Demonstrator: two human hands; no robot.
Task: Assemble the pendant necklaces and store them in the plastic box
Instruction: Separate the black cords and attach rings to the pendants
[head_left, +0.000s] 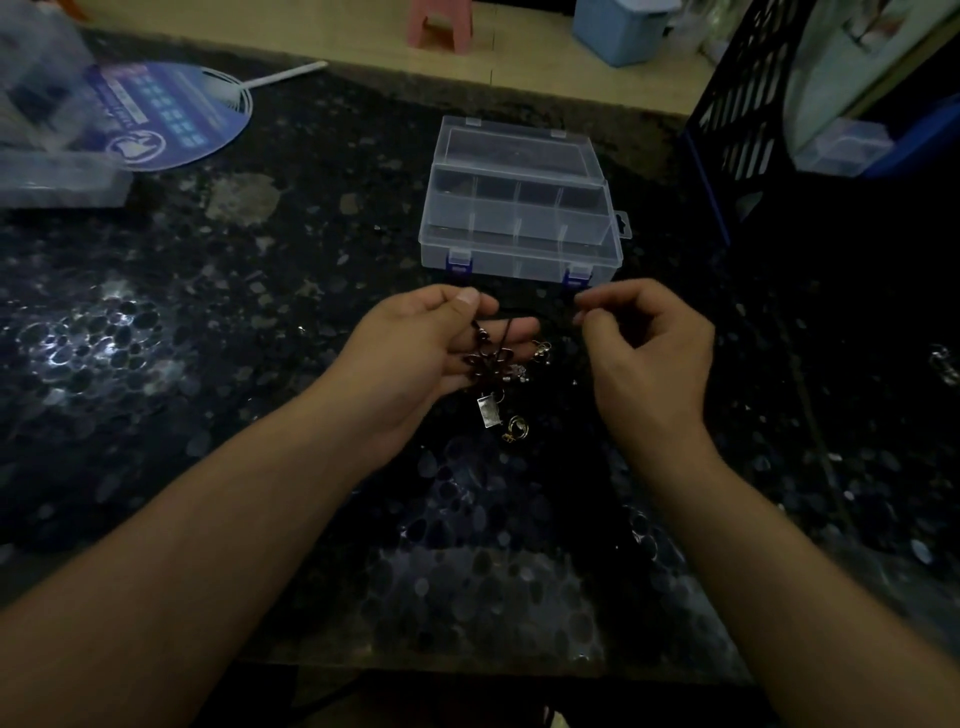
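Cord (506, 332) w/ pendants pinched by left hand (415, 358) & right hand (644, 348), no legible writing.

You are working in dim light; glare is glinting off the table (78, 353) at your left. The far left corner is blurring, and the edges are bending.

Clear smooth plastic box (519, 208), glossy speckled stone table (260, 312) — shiny metal pendants (488, 410), dark cord (506, 332)

No text can be read; the round hand fan (171, 117), far up and left of the left hand's fingers (511, 332), carries only blurred print
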